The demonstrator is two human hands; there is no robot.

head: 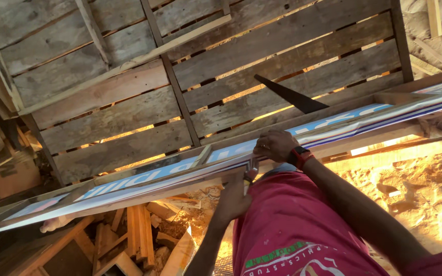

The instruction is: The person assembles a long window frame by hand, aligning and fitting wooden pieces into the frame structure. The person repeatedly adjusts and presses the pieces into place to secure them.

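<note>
Seen from above, tilted, inside a rough timber shed. Across the middle of the frame, running from lower left to upper right: a long printed panel (190, 166) in blue and white, lying flat on a long wooden plank (395, 134) that serves as a table edge. On the panel, a small wooden offcut (202, 155) just left of centre, and a dark saw blade (288, 95) slanting up over it toward the slatted wall (129, 107), which fills the upper half of the frame.

Right hand (276, 145), at centre, resting palm down on the panel's near edge, fingers (264, 151) curled and pressed together over the edge, a red and black wristband (299, 156) at the wrist. Left hand (233, 200), just below it, closed around a small red-handled tool (250, 171) whose metal tip touches the panel's lower edge; exact kind of tool hard to tell. Fingers of that hand wrapped tight on the handle, mostly hidden behind the back of the hand.

Lower centre: a red shirt (292, 230). Lower left, under the panel: a loose heap of timber scraps (134, 235) on the ground, not in any box or bin. Lower right: sandy earth (415, 189) in warm sunlight.
</note>
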